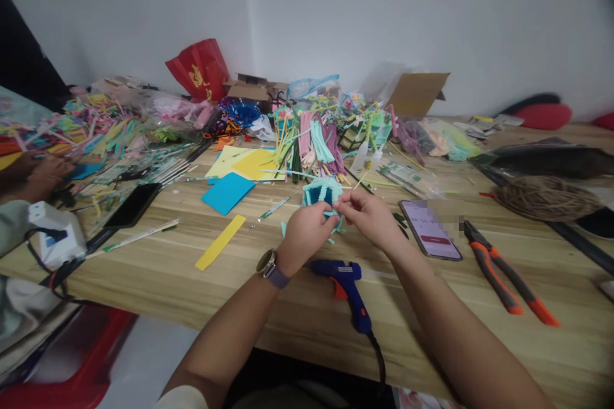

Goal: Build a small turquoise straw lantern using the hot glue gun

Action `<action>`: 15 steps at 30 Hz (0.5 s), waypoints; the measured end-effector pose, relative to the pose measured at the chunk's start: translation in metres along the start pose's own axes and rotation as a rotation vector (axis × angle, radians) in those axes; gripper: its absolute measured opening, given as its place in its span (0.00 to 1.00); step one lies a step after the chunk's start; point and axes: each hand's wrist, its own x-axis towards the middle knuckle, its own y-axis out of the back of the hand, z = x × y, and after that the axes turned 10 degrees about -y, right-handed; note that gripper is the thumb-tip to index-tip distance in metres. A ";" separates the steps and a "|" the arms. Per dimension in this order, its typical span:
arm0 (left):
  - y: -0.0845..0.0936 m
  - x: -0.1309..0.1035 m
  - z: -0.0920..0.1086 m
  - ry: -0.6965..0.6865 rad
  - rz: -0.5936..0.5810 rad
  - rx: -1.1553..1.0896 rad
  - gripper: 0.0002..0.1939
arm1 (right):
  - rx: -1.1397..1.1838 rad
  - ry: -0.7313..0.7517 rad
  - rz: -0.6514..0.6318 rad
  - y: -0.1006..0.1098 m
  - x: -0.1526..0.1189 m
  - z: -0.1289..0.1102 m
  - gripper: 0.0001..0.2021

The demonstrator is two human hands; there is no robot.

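Note:
A small basket-like craft of fuzzy mint-green pipe cleaners (pixel 311 189), with blue inside its frame, stands on the wooden table in front of me. My left hand (pixel 307 230), a watch on its wrist, is closed on the near side of the craft and hides part of it. At the craft's right edge my right hand (pixel 367 214) is closed, thumb and forefinger pinched close to the left fingertips. What lies in that pinch is too small to make out. Just below my hands a blue glue gun (pixel 352 291) rests on the table.
Pliers (pixel 499 268) and a lit phone (pixel 432 233) lie to the right. Blue sheets (pixel 228 193) and a yellow strip (pixel 220 243) are on the left. Bundled pipe cleaners (pixel 319 140) fill the back. Another person's hands (pixel 48 172) are at far left, beyond a white power block (pixel 57 236).

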 end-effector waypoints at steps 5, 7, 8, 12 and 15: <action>-0.004 0.001 -0.002 0.011 0.026 -0.025 0.12 | -0.043 -0.006 -0.001 -0.001 -0.003 -0.004 0.10; -0.005 0.002 -0.002 0.017 0.033 -0.028 0.12 | -0.058 -0.008 0.003 -0.001 -0.004 -0.005 0.10; -0.005 0.002 -0.002 0.020 0.036 -0.032 0.12 | -0.067 -0.012 0.006 -0.001 -0.004 -0.006 0.09; -0.006 0.002 0.001 0.051 0.039 -0.041 0.11 | -0.087 -0.031 0.012 -0.002 -0.004 -0.007 0.09; -0.005 0.002 0.004 0.079 0.036 -0.023 0.12 | -0.083 -0.030 0.002 -0.003 -0.003 -0.005 0.10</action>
